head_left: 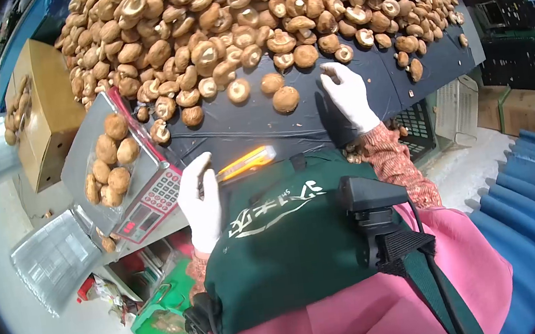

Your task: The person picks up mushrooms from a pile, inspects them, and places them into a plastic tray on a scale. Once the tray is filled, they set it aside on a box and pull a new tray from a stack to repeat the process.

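1. Shiitake mushrooms (305,56) heap across the top of the frame on a black-covered table (235,121); a few lie loose at upper centre.
2. Right of centre, the gloved right hand (350,98) is near them, thumb and fingers parted around nothing visible.
3. Left of centre, the gloved left hand (200,208) gapes slightly, seemingly empty; a yellow box cutter (245,163) is just beside it, contact unclear.
4. At left, a digital scale (162,192) bears more mushrooms; a cardboard box (49,103) stands beyond.
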{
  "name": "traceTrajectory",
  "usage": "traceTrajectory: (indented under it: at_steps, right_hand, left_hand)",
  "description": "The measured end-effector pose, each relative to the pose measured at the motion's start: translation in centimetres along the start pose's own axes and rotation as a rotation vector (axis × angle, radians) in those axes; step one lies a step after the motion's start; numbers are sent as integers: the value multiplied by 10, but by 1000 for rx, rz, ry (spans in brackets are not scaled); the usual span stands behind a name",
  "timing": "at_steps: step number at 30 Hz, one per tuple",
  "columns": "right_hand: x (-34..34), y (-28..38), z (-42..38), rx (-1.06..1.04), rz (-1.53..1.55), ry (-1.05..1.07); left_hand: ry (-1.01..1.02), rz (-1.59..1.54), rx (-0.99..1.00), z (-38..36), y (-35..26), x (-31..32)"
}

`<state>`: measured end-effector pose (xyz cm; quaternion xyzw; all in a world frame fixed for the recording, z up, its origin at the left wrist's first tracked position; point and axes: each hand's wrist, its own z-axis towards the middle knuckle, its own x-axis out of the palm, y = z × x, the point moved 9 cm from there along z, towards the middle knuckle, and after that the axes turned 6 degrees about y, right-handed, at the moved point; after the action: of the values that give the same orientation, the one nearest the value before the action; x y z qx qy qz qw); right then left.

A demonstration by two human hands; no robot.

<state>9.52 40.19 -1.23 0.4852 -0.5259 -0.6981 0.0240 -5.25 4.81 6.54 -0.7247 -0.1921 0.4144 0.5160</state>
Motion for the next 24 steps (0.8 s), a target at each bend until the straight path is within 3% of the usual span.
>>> traceTrajectory:
  at_steps: [1, 6, 7, 11, 12, 14, 18, 20, 22, 24]
  right_hand:
    - [0, -6, 8, 107, -48, 55]
    - [28, -12, 43, 14, -226, -48]
    - [35, -24, 49, 59, -117, -2]
    - [46, -40, 38, 363, 739, 246]
    - [56, -39, 29, 445, 1144, 316]
    - [68, -31, 11, 643, 1608, 477]
    - [75, 40, -30, 702, 1543, 653]
    - [81, 77, -48, 621, 1394, 824]
    - [80, 93, -55, 492, 1286, 837]
    - [70, 99, -54, 477, 1216, 783]
  left_hand:
    - [38, -109, -12, 1, 4, 10]
    - [109, -25, -21, 10, -1, 22]
    - [109, -20, -26, 11, -2, 23]
    - [127, 11, -28, 9, -5, 24]
    - [135, 9, -52, 9, -4, 24]
    - [154, -2, -102, 15, -3, 26]
    - [293, -107, -12, 47, -20, 54]
    - [428, -534, -43, 56, -40, 81]
    - [568, -384, 104, 63, -43, 95]
    - [536, -727, -136, 60, -27, 95]
